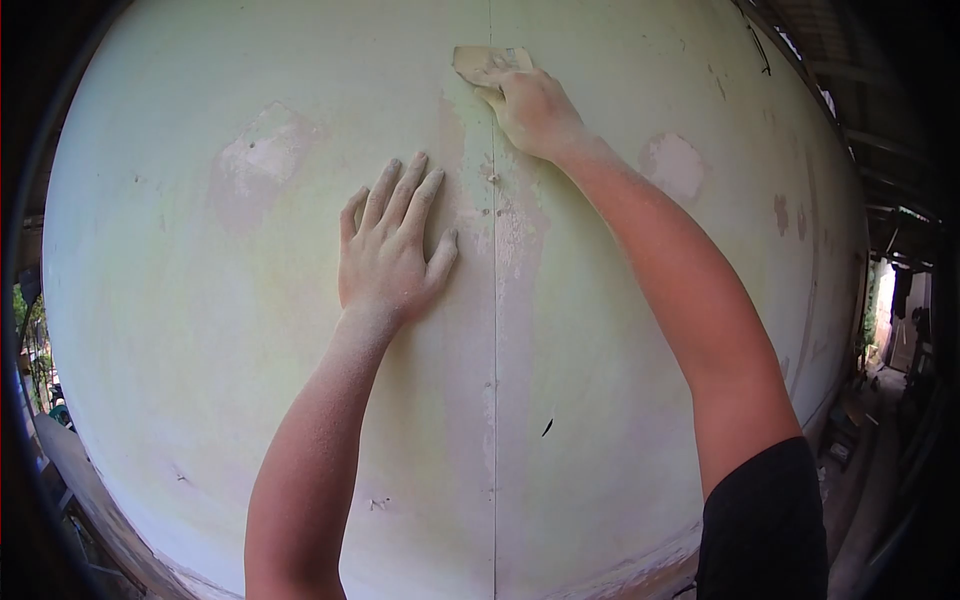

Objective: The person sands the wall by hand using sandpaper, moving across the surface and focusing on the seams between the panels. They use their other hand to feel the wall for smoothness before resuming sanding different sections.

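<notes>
My right hand (538,112) reaches up to the top of a pale green wall (250,330). Its fingers are closed on a tan, worn piece of sandpaper (490,62), held against the wall across a vertical seam (494,330). Lower and to the left, my left hand (390,250) lies flat on the wall with its fingers spread, holding nothing. Pale dust coats both hands. Along the seam, between and below the hands, run whitish scraped filler patches (515,245) and a few small screw heads.
A whitish patch (262,150) marks the wall at the upper left, and another patch (675,165) sits right of my right forearm. A small dark slit (547,427) shows low beside the seam. Cluttered ground (860,420) lies past the wall's right edge.
</notes>
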A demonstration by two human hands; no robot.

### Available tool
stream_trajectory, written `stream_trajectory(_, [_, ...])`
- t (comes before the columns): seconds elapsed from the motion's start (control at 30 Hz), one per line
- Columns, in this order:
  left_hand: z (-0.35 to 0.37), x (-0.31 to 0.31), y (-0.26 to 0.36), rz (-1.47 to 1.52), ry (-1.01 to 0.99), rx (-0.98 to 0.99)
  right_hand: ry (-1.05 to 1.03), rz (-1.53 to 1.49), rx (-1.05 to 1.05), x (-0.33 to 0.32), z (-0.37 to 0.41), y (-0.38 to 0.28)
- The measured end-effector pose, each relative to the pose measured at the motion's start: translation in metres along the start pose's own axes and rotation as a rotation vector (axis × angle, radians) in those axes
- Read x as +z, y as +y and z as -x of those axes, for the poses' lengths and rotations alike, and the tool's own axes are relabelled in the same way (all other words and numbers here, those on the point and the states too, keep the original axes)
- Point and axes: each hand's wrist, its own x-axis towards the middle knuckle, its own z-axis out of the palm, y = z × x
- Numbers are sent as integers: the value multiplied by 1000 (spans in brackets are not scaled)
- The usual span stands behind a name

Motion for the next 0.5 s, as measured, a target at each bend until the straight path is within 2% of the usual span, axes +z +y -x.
stream_trajectory(0.03, [-1,-1,0,3,3,-2,90,-69,-162,5,6,-3])
stream_trajectory(0.07, [-2,-1,0,3,9,4,97,-65,-161,7,19,-2])
stream_trajectory(0.13, [-1,0,0,-3,10,-2,28,-217,-284,-2,53,-3])
stream_trajectory(0.17, [-1,0,0,-9,8,19,43,-219,-268,-7,58,7])
stream_trajectory(0.23, [0,0,-1,-28,5,8,-83,-341,-349,-15,63,24])
stream_trajectory(0.37, [2,4,-2,-26,13,11,-22,-298,-250,-24,24,30])
stream_trajectory(0.43, [0,1,0,0,26,6,-63,-196,174,-31,-1,2])
stream_trajectory(0.47, [-1,0,0,4,16,3,-73,-198,178,-20,-1,-5])
stream_trajectory(0.5, [0,-1,0,8,19,8,-23,-200,37,-7,5,-10])
